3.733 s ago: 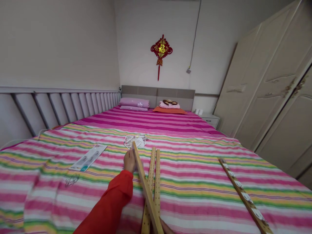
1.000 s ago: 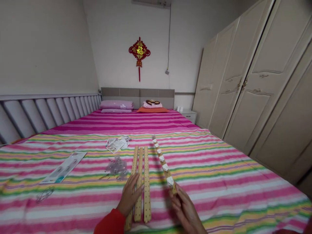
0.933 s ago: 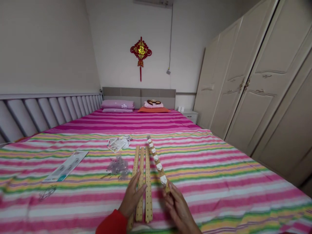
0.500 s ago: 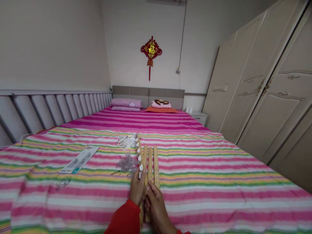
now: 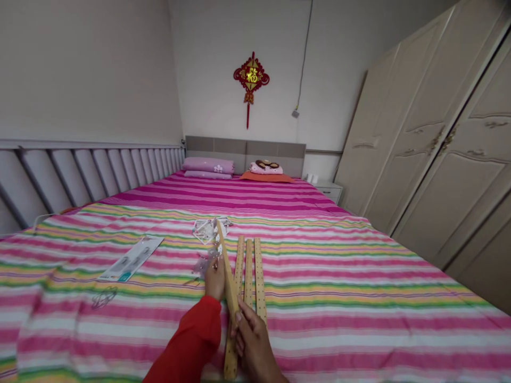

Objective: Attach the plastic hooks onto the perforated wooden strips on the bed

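Note:
A long wooden strip (image 5: 229, 284) is tilted on edge in front of me, its far end leaning left. White animal-shaped hooks (image 5: 219, 248) line its left face. My right hand (image 5: 255, 335) is closed around the lower part, with the thumb on the near side. Against the left face, by the hooks, are the curled fingers of my left hand (image 5: 214, 279); its fingertips are partly hidden. Three strips with small holes, among them a wooden strip (image 5: 259, 276), lie side by side just to the right. Clear plastic packaging (image 5: 202, 264) with small pieces lies beyond my left hand.
Farther left is a flat clear package (image 5: 133, 258), with a loose thin wire-like item (image 5: 104, 297) nearer me. Another small bag (image 5: 203, 231) lies behind the held strip's tip. Everything rests on a striped sheet (image 5: 351, 298). A slatted rail (image 5: 96, 173) borders the bed's left side.
The held strip has swung left and turned, so its hooks now face more away from me. My left hand has slid farther up along it. My right hand keeps its hold.

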Available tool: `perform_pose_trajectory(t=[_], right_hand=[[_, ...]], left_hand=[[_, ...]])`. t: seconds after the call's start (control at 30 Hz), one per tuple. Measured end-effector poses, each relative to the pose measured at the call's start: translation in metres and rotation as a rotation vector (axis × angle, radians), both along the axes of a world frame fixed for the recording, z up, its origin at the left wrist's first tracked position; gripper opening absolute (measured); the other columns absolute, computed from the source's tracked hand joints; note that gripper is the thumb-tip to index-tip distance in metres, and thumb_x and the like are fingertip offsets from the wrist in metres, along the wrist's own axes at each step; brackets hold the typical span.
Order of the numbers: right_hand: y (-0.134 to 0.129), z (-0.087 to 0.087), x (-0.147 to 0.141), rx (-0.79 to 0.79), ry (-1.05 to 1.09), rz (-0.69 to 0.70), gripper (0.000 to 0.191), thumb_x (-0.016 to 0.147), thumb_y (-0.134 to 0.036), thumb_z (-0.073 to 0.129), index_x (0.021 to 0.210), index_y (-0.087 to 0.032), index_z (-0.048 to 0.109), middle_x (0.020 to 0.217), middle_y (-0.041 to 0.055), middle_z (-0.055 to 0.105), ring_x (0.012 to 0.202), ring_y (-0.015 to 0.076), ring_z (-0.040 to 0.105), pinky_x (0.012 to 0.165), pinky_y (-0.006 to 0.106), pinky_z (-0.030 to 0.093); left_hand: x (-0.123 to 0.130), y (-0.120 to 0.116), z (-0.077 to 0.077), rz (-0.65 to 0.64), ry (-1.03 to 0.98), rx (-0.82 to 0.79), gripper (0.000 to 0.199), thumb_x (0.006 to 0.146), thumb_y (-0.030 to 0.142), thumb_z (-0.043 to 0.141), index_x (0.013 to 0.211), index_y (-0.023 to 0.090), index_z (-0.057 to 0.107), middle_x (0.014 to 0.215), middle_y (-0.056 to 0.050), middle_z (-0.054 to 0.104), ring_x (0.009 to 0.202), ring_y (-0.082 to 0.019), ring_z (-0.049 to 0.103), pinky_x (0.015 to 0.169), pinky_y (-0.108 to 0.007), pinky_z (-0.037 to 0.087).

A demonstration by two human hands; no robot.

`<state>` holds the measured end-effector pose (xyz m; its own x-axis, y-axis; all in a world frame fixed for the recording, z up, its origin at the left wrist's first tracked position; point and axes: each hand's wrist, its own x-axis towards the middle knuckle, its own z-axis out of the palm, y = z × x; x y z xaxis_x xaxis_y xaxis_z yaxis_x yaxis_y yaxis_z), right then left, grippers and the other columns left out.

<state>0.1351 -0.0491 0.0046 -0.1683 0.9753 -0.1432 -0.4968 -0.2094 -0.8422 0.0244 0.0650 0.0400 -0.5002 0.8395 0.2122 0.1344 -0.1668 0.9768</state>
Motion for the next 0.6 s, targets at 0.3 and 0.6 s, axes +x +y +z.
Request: perform_pose_trajectory(t=[0.3, 0.6], right_hand=[[-0.014, -0.006, 0.015, -0.011, 0.009, 0.0, 0.084, 0.063, -0.059, 0.073, 0.129, -0.012, 0.051, 0.054, -0.0042, 0.053, 0.039, 0.0049, 0.036, 0.038, 0.017, 0.024], [-0.003, -0.004, 0.02, -0.038, 0.015, -0.018, 0.086, 0.059, -0.059, 0.074, 0.127, -0.011, 0.052, 0.051, -0.0033, 0.055, 0.035, 0.0041, 0.034, 0.035, 0.017, 0.022]], left_hand=[[0.001, 0.022, 0.006, -0.026, -0.082, -0.047, 0.033, 0.078, 0.04, 0.057, 0.099, 0.015, 0.063, 0.09, -0.009, 0.071, 0.084, -0.021, 0.065, 0.077, -0.034, 0.05], [0.001, 0.037, -0.005, -0.045, -0.04, 0.022, 0.035, 0.08, 0.042, 0.055, 0.102, 0.015, 0.061, 0.092, -0.009, 0.07, 0.084, -0.02, 0.066, 0.076, -0.033, 0.052]])
